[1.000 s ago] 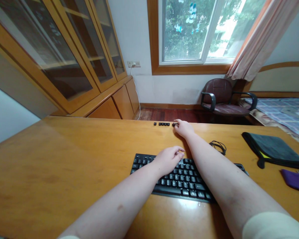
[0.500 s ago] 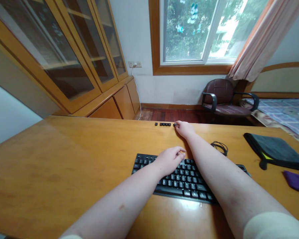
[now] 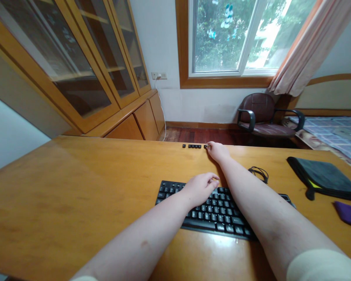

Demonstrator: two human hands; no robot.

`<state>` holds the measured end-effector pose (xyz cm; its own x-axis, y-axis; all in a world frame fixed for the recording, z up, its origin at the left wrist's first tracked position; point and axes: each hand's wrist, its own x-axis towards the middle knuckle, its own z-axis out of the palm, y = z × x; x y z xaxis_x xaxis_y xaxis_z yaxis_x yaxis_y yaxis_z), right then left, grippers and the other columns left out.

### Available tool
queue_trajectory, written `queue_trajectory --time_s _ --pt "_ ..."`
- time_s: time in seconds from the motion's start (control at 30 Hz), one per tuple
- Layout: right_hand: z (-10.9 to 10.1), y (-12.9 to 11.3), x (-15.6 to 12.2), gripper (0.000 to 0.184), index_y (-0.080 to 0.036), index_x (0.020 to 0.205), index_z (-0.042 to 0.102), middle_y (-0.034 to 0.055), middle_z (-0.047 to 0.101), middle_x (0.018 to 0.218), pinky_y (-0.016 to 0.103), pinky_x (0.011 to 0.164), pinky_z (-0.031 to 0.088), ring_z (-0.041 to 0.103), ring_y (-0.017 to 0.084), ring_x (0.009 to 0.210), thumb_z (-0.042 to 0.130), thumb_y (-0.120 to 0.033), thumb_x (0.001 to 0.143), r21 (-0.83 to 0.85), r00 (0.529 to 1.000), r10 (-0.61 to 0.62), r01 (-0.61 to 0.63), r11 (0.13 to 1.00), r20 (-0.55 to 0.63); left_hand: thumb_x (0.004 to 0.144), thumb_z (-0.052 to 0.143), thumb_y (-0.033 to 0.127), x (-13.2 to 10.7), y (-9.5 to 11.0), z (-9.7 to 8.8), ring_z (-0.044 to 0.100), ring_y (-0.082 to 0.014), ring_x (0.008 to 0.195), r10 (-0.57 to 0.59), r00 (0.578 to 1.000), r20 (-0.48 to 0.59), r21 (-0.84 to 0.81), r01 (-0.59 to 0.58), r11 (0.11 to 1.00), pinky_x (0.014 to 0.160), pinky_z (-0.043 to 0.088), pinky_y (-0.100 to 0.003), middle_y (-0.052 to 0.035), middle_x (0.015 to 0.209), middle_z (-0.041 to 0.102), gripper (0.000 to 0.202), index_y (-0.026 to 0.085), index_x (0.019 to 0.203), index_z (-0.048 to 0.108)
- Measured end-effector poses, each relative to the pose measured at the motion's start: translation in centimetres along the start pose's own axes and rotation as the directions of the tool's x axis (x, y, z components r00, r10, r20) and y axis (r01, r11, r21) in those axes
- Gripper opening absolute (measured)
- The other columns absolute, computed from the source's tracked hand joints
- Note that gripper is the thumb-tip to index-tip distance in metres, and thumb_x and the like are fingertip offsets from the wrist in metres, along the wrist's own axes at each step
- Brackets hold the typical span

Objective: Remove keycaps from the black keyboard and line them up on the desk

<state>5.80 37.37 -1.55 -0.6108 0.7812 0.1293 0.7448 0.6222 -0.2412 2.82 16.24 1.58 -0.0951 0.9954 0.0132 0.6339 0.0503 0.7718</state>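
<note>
A black keyboard (image 3: 213,215) lies on the wooden desk, its right part hidden under my right forearm. My left hand (image 3: 201,188) hovers over or rests on its upper rows; the thumb and fingers are a little apart, with nothing seen between them. At the desk's far edge, my right hand (image 3: 218,151) pinches a small black keycap (image 3: 205,146). Left of it stand a short row of several black keycaps (image 3: 194,146) and one lone keycap (image 3: 184,146), apart from the row.
On the right lie a coiled black cable (image 3: 259,173), a dark zip pouch (image 3: 324,176) and a purple item (image 3: 349,214). Past the desk (image 3: 76,195) are a brown armchair (image 3: 257,113), a bed (image 3: 333,130) and a glass-doored cabinet (image 3: 117,107) at left.
Both hands hold nearly the same positions, the right still at the keycap by the far edge. The whole view has shifted very slightly.
</note>
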Motion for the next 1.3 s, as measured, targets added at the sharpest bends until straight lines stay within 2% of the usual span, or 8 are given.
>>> queue_trajectory --time_s 0.13,0.47,0.97,1.13,1.3 --pt "0.0 0.1 -0.1 0.038 -0.028 0.121 0.054 0.0076 0.065 0.11 0.031 0.083 0.043 0.059 0.021 0.099 0.041 -0.04 0.088 0.014 1.0 -0.025 0.025 1.0 -0.013 0.088 0.037 0.038 0.0 0.0 0.0 0.059 -0.0191 0.094 0.003 1.0 -0.002 0.0 -0.003 1.0 0.078 0.046 -0.029 -0.0037 0.102 0.066 0.034 0.021 0.11 0.057" --pt "0.2 -0.2 0.1 0.036 -0.029 0.113 0.06 0.008 0.066 0.104 0.032 0.078 0.044 0.061 0.022 0.094 0.034 -0.041 0.09 -0.047 0.999 -0.032 0.032 0.998 0.015 0.088 0.037 0.037 0.0 0.1 0.0 0.059 -0.0185 0.091 0.003 1.0 -0.002 0.018 -0.003 1.0 0.077 0.047 -0.029 -0.0039 0.101 0.066 0.034 0.021 0.11 0.057" --pt "-0.3 0.1 -0.1 0.035 -0.027 0.117 0.058 0.0067 0.066 0.108 0.03 0.081 0.043 0.06 0.021 0.096 0.041 -0.036 0.087 0.03 0.999 -0.021 0.022 0.999 -0.03 0.089 0.036 0.039 0.0 0.0 0.0 0.059 -0.0185 0.091 0.009 1.0 0.0 0.006 -0.009 1.0 0.078 0.046 -0.03 -0.0032 0.103 0.066 0.034 0.022 0.11 0.057" --pt "-1.4 1.7 0.3 0.034 -0.023 0.112 0.06 0.0096 0.065 0.106 0.032 0.08 0.044 0.06 0.023 0.096 0.037 -0.029 0.087 0.005 0.991 0.114 -0.114 0.993 -0.075 0.089 0.037 0.039 0.0 0.0 -0.1 0.059 -0.019 0.092 0.007 1.0 0.0 0.0 -0.007 1.0 0.078 0.047 -0.03 -0.0041 0.102 0.066 0.034 0.021 0.11 0.057" --pt "-2.1 3.3 0.6 0.034 -0.018 0.103 0.064 0.0135 0.065 0.103 0.031 0.08 0.043 0.06 0.023 0.095 0.035 -0.028 0.089 0.012 0.972 0.234 -0.233 0.972 -0.036 0.089 0.036 0.04 0.0 0.0 -0.1 0.059 -0.0185 0.091 0.009 1.0 -0.002 -0.003 -0.009 1.0 0.079 0.047 -0.029 -0.0037 0.099 0.066 0.035 0.021 0.109 0.058"
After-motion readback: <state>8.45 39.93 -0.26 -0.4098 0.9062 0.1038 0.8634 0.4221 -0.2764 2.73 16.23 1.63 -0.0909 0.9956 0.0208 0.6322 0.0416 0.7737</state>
